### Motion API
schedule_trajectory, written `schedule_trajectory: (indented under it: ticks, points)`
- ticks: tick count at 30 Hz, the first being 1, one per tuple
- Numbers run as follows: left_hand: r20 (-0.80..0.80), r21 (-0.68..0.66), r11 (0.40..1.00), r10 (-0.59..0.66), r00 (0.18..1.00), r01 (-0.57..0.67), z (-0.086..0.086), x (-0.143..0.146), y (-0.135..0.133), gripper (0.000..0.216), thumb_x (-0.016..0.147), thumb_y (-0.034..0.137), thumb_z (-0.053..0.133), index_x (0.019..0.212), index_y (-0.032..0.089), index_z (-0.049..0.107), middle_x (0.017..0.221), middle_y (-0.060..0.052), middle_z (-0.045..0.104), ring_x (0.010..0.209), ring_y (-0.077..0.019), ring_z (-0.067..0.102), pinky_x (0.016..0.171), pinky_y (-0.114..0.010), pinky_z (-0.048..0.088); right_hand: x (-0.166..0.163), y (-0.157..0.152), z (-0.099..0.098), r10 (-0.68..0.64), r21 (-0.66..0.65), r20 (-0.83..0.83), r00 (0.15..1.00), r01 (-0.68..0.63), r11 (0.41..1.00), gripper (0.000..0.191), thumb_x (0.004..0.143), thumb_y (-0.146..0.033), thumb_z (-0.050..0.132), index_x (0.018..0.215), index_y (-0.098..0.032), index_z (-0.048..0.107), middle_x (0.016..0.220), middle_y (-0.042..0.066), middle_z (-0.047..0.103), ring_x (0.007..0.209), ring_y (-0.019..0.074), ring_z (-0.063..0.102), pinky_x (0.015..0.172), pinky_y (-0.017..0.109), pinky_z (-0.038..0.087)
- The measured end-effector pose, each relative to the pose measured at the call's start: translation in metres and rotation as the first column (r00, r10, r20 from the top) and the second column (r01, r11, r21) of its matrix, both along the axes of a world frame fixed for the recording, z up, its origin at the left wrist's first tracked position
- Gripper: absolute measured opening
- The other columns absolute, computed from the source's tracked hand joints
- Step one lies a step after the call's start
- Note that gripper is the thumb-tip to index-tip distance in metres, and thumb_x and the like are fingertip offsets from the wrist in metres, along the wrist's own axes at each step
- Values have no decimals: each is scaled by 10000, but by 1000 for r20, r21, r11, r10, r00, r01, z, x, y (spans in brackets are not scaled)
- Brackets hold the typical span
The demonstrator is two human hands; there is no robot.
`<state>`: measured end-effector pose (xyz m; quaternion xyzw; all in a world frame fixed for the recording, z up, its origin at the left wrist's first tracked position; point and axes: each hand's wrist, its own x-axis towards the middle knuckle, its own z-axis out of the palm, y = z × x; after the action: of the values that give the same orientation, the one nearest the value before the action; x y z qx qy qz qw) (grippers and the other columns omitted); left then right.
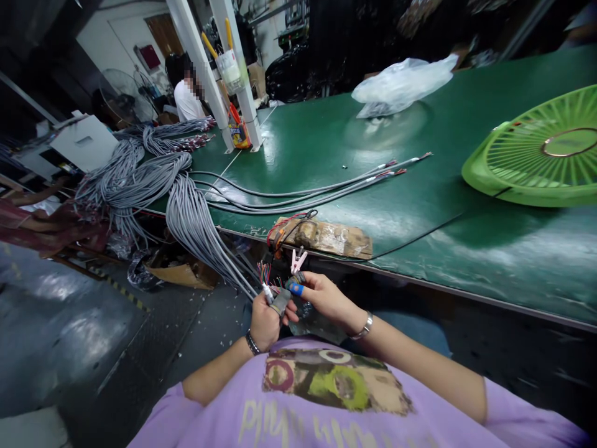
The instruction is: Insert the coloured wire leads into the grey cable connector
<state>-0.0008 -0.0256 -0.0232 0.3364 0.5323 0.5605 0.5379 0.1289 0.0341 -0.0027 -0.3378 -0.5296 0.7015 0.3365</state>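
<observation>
My left hand [267, 322] is closed round the ends of several grey cables [240, 277], with grey wrapping on its thumb. Thin coloured wires [264, 272] fan out of the stripped cable ends above that hand. Close beside it, my right hand [324, 297] is pinched, blue tape round its thumb and grey wrapping on a finger. Whatever lies between its fingertips is too small to make out. Just above the right fingers, a pale pink clothes peg [297, 261] stands at the bench edge.
On the green bench [303, 149] lie a worn wooden block [338, 239], coiled grey cables [140, 180], a plastic bag [403, 84] and a green fan [536, 149] with a black cord. A white post [240, 81] carries tools. Another person [187, 96] is behind it.
</observation>
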Motion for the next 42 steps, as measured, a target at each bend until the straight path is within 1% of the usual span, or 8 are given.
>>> schedule_trajectory:
  ticks: [3,8,12,17,22,30,37,42]
  points:
    - [6,-1,1000,6,1000,-6,0,-1,1,353,718,465,653,677,136,532,531,-12,619,372,-101,555,319,-163,296,-1,-1,-1,-34,-3,-16,999,34,999,324,649,-446,696,685,-154,561,555,-30,558,502,83,447,516,237,347]
    - [-18,-21,990,-140,990,140,-1,-3,0,348,719,455,648,656,131,535,506,-20,612,343,-101,533,318,-176,294,-7,-4,-5,105,-80,-115,988,-114,990,284,730,-442,629,759,-179,525,453,-50,532,409,108,483,471,246,339]
    - [9,-14,992,-129,992,129,0,-5,0,336,720,451,645,674,138,532,494,-9,606,330,-97,522,314,-171,280,-8,-2,-13,-17,-160,-112,994,-1,987,270,697,-395,676,712,-166,533,526,-28,570,438,93,490,484,240,338]
    - [-10,-28,988,-155,988,155,4,-5,0,359,713,464,640,635,124,554,488,-26,604,331,-94,520,318,-176,274,-6,0,-11,-29,-196,-187,982,-8,980,271,676,-337,709,839,-162,582,667,-10,632,539,92,527,554,239,375]
    - [-35,-54,986,-157,987,155,2,-5,-1,347,704,454,645,634,125,558,508,-34,615,338,-98,524,325,-184,278,-8,-1,-5,-63,-193,-166,984,30,981,336,594,-284,761,844,-159,574,722,1,660,609,109,568,608,245,415]
    - [-60,-47,994,-106,993,103,-1,-3,-3,378,695,500,647,674,144,522,507,-12,610,337,-95,518,328,-184,291,-9,-1,-8,-184,-157,-83,979,169,973,345,528,-289,779,755,-163,553,610,-25,617,532,99,529,539,234,391]
    - [-25,-22,999,-35,999,34,-1,0,-2,391,700,519,644,721,149,520,521,1,613,341,-92,523,323,-176,293,-9,-5,-6,-233,-153,-76,969,220,963,327,557,-332,779,744,-170,565,581,-28,592,501,89,472,508,235,336]
    - [-11,-18,999,-38,999,38,4,-2,-2,364,708,476,658,659,136,537,474,2,589,327,-83,511,314,-163,278,-4,-3,-11,-233,-307,-204,951,164,937,285,630,-373,744,748,-171,580,663,2,625,556,97,503,538,230,388]
